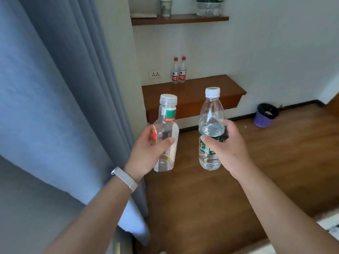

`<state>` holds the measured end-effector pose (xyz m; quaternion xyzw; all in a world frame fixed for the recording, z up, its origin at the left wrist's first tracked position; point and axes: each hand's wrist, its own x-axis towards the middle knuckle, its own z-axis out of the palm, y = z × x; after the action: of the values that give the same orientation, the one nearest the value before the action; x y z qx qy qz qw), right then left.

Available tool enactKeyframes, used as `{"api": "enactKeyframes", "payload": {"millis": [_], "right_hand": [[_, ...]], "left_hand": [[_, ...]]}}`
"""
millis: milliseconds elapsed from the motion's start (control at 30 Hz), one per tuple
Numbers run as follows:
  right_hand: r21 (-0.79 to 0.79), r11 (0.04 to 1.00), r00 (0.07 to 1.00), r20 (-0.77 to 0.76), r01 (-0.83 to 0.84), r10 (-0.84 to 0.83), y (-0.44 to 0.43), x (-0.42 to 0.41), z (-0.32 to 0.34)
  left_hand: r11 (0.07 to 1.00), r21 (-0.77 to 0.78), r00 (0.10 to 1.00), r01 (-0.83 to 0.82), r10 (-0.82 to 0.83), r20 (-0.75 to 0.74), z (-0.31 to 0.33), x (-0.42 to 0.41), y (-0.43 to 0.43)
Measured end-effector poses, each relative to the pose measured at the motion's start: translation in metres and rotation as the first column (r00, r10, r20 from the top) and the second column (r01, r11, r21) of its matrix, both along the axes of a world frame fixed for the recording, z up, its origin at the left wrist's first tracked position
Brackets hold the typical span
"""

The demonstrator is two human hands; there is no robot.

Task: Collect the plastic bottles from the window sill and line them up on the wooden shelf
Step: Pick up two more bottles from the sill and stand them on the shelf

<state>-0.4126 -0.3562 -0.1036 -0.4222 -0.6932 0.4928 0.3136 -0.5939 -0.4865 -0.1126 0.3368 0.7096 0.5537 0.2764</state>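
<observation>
A square clear bottle (167, 114) was held roughly upright in the left grip (152, 149), whose fingers and thumb were curled round its lower body. A round bottle with a green label (211, 114) was held in the right grip (227, 149), which was closed round its middle with the thumb laid across the label. Both bottles were capped and were carried in the air, side by side but apart, in front of the wooden shelf (201, 90) and clear of it. On that shelf, by the wall, two red-capped bottles (178, 70) were stood close together, near a wall socket (155, 73). A blue curtain (55, 88) was hung at the left. A purple bin (265, 116) was set on the floor (238, 180) at the right. A pale band (124, 178) was worn on the left wrist.
</observation>
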Motion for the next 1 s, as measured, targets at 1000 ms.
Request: {"api": "enactKeyframes", "payload": {"millis": [1000], "right_hand": [[0.003,0.986,0.985,-0.045,0.168,-0.168,0.258,0.0,0.015]], "left_hand": [[0.994,-0.048,0.988,0.096,-0.101,-0.118,0.026,-0.05,0.3]]}}
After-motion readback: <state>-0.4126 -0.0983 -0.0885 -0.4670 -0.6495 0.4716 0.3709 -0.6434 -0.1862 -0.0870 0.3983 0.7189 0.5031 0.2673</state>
